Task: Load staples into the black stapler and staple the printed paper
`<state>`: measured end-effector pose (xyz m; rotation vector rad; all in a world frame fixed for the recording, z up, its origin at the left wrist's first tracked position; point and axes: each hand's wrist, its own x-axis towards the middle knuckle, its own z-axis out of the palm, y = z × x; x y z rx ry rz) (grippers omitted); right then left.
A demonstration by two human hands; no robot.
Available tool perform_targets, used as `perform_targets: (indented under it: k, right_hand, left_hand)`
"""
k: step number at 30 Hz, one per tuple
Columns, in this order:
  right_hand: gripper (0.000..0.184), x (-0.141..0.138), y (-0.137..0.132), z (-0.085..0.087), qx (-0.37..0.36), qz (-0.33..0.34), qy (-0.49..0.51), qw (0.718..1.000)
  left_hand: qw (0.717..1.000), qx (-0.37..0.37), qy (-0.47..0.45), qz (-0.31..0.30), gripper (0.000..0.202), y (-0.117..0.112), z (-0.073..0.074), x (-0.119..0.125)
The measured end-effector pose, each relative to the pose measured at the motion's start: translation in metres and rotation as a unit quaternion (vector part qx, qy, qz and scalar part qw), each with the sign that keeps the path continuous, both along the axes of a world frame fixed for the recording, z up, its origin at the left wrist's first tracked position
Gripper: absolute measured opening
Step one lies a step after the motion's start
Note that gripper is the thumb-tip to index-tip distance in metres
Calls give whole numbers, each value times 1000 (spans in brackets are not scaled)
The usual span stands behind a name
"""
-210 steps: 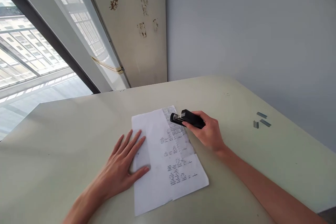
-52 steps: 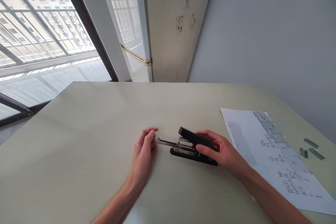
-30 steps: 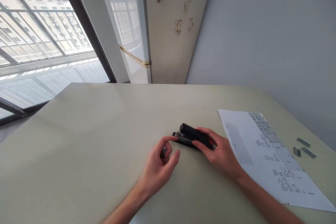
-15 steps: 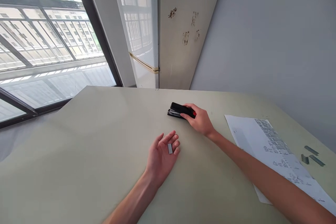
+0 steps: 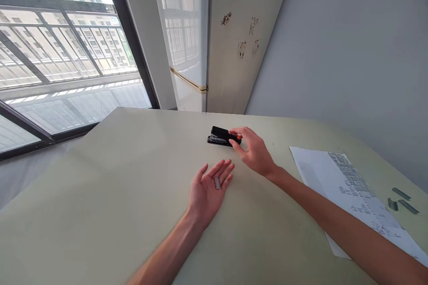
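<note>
My left hand (image 5: 207,191) is palm up above the table, fingers stretched out. A small grey strip of staples (image 5: 217,183) lies on it near the base of the fingers. Beyond it, a black stapler (image 5: 219,134) rests on the table, its top arm raised a little from the base at the left end. My right hand (image 5: 254,150) has its thumb and fingers loosely around the stapler's right end, where a bit of red shows. How firmly they grip is hard to see.
A printed white sheet (image 5: 316,171) lies at the right, partly under my right forearm. Several dark grey strips (image 5: 408,206) lie beyond it. The table's far edge faces a refrigerator (image 5: 230,80), with a window (image 5: 67,44) at the left and a wall at the right.
The stapler has shifted left and slightly away, and my right hand's hold on it looks looser. My left hand's fingers have straightened beneath the staples. The view has turned slightly left.
</note>
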<state>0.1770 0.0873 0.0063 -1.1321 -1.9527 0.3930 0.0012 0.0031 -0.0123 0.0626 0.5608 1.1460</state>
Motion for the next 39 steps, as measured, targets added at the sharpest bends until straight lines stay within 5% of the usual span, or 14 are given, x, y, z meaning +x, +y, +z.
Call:
perform_targets:
  k: [4, 7, 11, 19, 22, 25, 32, 39]
  right_hand:
    - [22, -2, -58, 14, -8, 81, -88, 993]
    - [36, -5, -84, 11, -39, 129, -145, 980]
    - [46, -10, -95, 2, -46, 129, -157, 978]
    - [29, 11, -112, 4, -27, 81, -104, 991]
    - [25, 47, -124, 12, -54, 9, -83, 995]
    - [27, 103, -135, 12, -91, -133, -76, 984]
    - [49, 262, -159, -10, -126, -426, -90, 891]
    - [44, 345, -196, -41, -183, -487, -106, 848]
  left_hand:
    - [1000, 9, -16, 8, 41, 0, 0, 1]
    - [999, 21, -18, -15, 41, -1, 0, 0]
    - [998, 34, -1, -60, 42, -5, 3, 1]
    - [993, 47, 21, -108, 58, -7, 13, 2]
    - [997, 31, 31, -64, 60, -3, 14, 1]
    - [998, -2, 56, -26, 61, -1, 16, 2]
    - [992, -58, 112, 23, 55, 3, 28, 12]
    - [993, -73, 93, 31, 44, 8, 31, 11]
